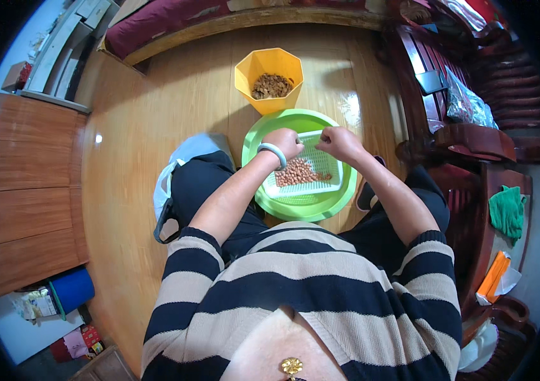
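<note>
A white plastic basket [311, 188] with open mesh walls rests in a round green basin [328, 210] between my knees. Reddish-brown kernels that look like shelled peanuts [297, 173] lie gathered in its near left part. My left hand [284, 143], with a pale bangle at the wrist, is closed over the basket's far left side. Opposite it, my right hand [341, 145] is closed at the far right corner, fingers curled inward. A small gap separates the two hands. Whatever their fingertips hold is hidden or too small to make out.
Just beyond the basin stands a yellow bin [288, 103] with brown shells or husks [271, 86] inside. A pale plastic bag [201, 145] lies by my left knee. Dark wooden seating [473, 141] lines the right; brown cabinets [25, 184] stand left.
</note>
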Available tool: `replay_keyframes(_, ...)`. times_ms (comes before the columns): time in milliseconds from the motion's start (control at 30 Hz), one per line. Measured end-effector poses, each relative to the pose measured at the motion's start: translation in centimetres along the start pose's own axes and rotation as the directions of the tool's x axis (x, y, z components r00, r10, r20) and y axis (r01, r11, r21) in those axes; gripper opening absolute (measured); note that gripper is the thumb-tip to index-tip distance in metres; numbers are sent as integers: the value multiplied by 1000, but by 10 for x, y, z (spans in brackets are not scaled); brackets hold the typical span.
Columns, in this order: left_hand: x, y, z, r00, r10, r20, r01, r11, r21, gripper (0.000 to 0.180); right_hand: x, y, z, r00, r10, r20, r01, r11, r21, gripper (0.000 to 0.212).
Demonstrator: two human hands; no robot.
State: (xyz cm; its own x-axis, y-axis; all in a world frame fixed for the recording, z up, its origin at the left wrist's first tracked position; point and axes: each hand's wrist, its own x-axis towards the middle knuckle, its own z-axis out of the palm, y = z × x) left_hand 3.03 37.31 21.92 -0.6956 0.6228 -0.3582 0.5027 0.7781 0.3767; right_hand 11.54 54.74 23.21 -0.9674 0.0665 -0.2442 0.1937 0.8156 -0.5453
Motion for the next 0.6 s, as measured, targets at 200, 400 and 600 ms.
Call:
replay_keyframes(200,46,-24,-52,989,-111,-99,72,941,-331,31,44,-9,3,982,119,148,-137,983,118,31)
replay_keyframes(400,64,-63,-110,934,-288,-210,11,613,-790,49,122,-58,-21,931,89,-355,145,800,582,47)
replay_keyframes(600,32,-49,-91,968,-132,211,204,-63,-977,55,114,-67,-16,962,-42,-268,226,671,706,24)
